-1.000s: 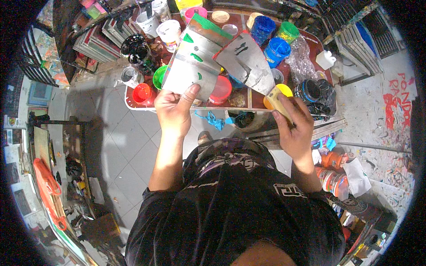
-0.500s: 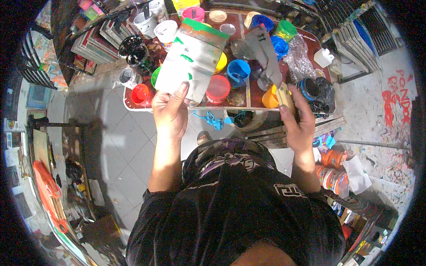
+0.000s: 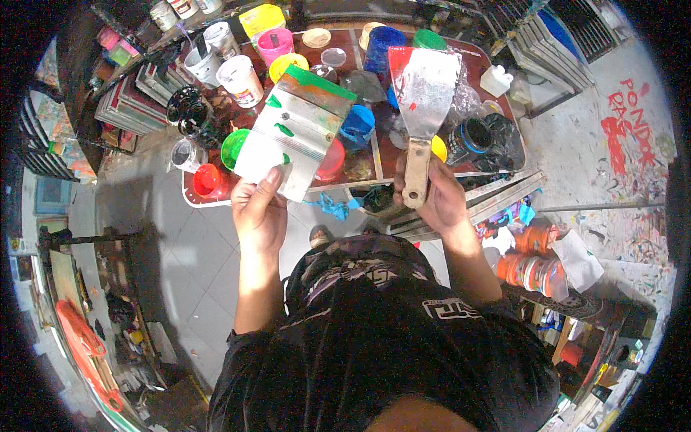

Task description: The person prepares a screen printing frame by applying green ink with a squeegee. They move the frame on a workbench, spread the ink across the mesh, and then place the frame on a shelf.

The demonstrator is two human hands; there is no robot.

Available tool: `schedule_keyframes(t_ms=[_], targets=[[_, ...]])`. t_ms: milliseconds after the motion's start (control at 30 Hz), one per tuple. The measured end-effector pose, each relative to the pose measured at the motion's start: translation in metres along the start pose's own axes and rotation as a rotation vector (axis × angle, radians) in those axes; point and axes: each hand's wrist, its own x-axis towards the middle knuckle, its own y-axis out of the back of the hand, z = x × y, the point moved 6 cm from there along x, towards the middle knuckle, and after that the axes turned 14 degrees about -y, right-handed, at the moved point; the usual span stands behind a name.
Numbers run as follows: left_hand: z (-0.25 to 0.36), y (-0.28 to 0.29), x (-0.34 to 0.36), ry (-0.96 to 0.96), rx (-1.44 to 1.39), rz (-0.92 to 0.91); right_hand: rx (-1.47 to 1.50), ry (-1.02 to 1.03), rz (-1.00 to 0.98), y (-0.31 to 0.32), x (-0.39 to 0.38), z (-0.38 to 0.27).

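In my left hand (image 3: pixel 258 209) is a flat silver squeegee (image 3: pixel 306 133) with a green far edge and several green paint smears. My thumb lies on its near end and the fingers are behind it. My right hand (image 3: pixel 444 198) grips a putty knife (image 3: pixel 423 101) by its pale wooden handle, blade upward. Red paint covers one corner of that broad metal blade. Both tools are held apart above the table. Below the squeegee's left side stands a green paint tub (image 3: pixel 233 147); a blue tub (image 3: pixel 358 126) is between the two tools.
A dark red table (image 3: pixel 363 169) carries several paint containers. At its left corner is a red-orange tub (image 3: pixel 206 180); at the right are an open dark jar (image 3: pixel 471 135) and a black plastic bag (image 3: pixel 505 144). Framed screens (image 3: pixel 119 108) stack at left. Orange tubs (image 3: pixel 533 263) sit right.
The putty knife has turned to show its broad blade face, and my right hand has moved left and nearer me. My left hand and the squeegee have shifted slightly left and nearer me.
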Motion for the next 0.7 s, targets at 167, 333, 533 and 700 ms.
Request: schedule_keyframes(t_ms=[167,333,533,700], targets=[[0.0,0.001,0.006,0.017,0.007,0.166,-0.043,0.07,0.095,0.05,-0.006,-0.006],[0.008,0.045,-0.002,0.033,0.093,0.26,-0.106,0.35,0.713,0.165,-0.065,-0.078],[-0.004,0.085,-0.001,0.115,0.24,0.278,-0.705,0.526,1.383,0.348,-0.132,-0.17],[-0.033,0.025,-0.004,0.073,0.345,0.509,-1.309,-0.01,1.146,0.53,-0.051,-0.188]])
